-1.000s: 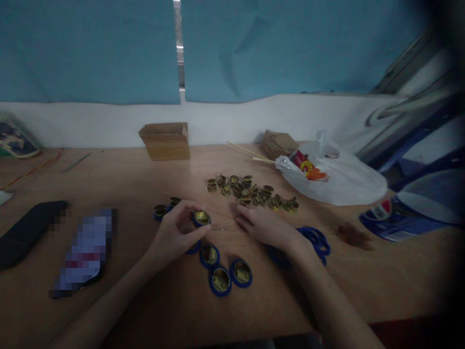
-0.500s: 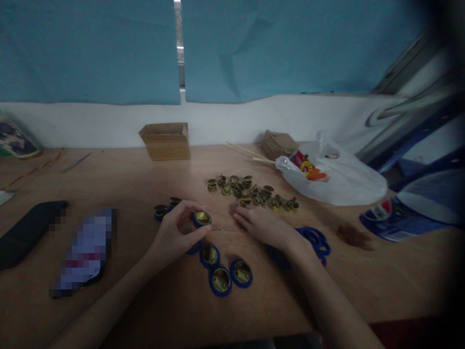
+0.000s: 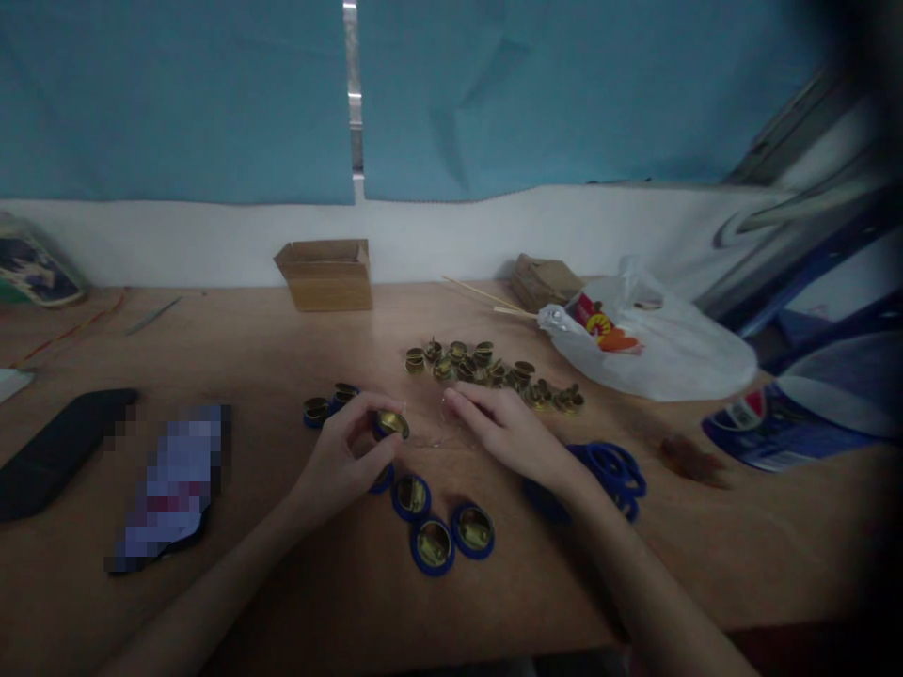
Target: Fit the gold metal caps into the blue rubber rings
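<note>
My left hand [image 3: 337,463] pinches a round brass-coloured piece with a blue ring [image 3: 391,425] between thumb and fingers, its hollow side showing. Opposite it, my right hand [image 3: 504,428] is closed at the fingertips on a fine, thread-like strand [image 3: 443,406], faint and curved. Near me lie several matching blue-ringed pieces [image 3: 433,545], hollow side up. Two more blue-ringed pieces [image 3: 316,410] sit beyond my left hand. Behind my right hand is a group of bare brass-coloured pieces [image 3: 466,365]. Loose blue rings [image 3: 613,470] lie partly hidden under my right forearm.
At the back stand an open cardboard box [image 3: 328,282] and a smaller carton [image 3: 543,279]. A white plastic bag [image 3: 677,338] with wrappers and a blue Pepsi container [image 3: 768,428] are at right. A dark phone-like slab [image 3: 60,451] and a blurred-out item [image 3: 173,489] lie left.
My right hand has lifted slightly off the table, its fingertips now pinched with the strand showing by them. My left hand still holds the blue-ringed piece, slightly turned.
</note>
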Available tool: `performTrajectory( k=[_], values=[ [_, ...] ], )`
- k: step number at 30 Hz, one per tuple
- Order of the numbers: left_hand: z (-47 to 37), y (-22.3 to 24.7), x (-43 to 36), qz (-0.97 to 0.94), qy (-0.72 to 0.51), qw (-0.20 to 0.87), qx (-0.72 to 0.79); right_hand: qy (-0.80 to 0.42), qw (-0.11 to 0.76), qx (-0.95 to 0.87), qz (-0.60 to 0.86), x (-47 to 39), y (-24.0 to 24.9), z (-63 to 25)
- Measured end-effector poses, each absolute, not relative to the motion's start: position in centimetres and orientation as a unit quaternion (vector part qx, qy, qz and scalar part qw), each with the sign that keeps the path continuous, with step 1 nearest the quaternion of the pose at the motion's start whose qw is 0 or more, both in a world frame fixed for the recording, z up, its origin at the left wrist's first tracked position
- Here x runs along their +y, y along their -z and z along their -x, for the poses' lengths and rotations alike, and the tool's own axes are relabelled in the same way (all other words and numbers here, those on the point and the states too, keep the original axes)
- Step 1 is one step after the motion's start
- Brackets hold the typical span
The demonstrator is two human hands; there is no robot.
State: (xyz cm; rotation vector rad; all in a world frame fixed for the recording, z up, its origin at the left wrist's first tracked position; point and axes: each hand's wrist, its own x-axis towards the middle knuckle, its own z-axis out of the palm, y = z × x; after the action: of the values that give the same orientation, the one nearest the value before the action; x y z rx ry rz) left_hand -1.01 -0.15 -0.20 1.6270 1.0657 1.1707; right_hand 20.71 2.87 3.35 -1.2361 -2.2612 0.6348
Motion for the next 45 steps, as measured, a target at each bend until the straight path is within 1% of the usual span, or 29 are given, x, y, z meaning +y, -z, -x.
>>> performTrajectory(
  k=[2, 4, 9, 13, 18, 22, 24, 30, 33, 36, 38, 40, 45],
  values=[
    [1.1, -0.3, -0.3, -0.669, -0.453, 0.411, 0.422, -0.226, 0.266, -0.828, 0.439, 2.4, -3.1, -20.0],
    [1.1, -0.9, -0.4, -0.688, -0.434, 0.411, 0.411, -0.200, 0.272, -0.841, 0.423, 2.0, -2.7, -19.4],
    [0.6, -1.3, -0.8, -0.685, -0.403, 0.440, 0.417, -0.136, 0.218, -0.886, 0.387, 1.1, -2.0, -18.3],
    [0.3, -0.6, -0.6, -0.652, -0.422, 0.443, 0.449, -0.132, 0.197, -0.896, 0.376, 0.9, -2.0, -18.2],
    [0.5, -0.3, -0.3, -0.652, -0.450, 0.431, 0.432, -0.164, 0.179, -0.901, 0.360, 0.9, -1.9, -18.4],
    [0.7, -0.5, -0.3, -0.664, -0.449, 0.415, 0.430, -0.183, 0.163, -0.904, 0.350, 0.8, -1.9, -18.3],
    [0.8, -0.5, -0.2, -0.660, -0.457, 0.415, 0.429, -0.185, 0.180, -0.902, 0.345, 0.7, -1.9, -18.2],
    [1.0, -0.7, 0.0, -0.650, -0.472, 0.412, 0.431, -0.202, 0.270, -0.867, 0.368, 0.7, -2.5, -18.1],
    [0.9, -0.9, -0.1, -0.636, -0.468, 0.431, 0.437, -0.204, 0.310, -0.847, 0.381, 0.6, -2.3, -18.2],
    [0.9, -0.9, -0.1, -0.602, -0.473, 0.464, 0.447, -0.174, 0.343, -0.829, 0.406, 0.4, -1.8, -18.3],
    [0.9, -0.8, -0.1, -0.583, -0.475, 0.485, 0.447, -0.152, 0.348, -0.828, 0.413, 0.2, -1.5, -18.2],
    [0.9, -0.6, -0.1, -0.574, -0.476, 0.498, 0.442, -0.138, 0.332, -0.840, 0.405, 0.0, -1.4, -18.0],
    [0.9, -0.3, -0.1, -0.586, -0.475, 0.504, 0.421, -0.122, 0.325, -0.865, 0.364, -0.2, -1.4, -17.4]
  ],
)
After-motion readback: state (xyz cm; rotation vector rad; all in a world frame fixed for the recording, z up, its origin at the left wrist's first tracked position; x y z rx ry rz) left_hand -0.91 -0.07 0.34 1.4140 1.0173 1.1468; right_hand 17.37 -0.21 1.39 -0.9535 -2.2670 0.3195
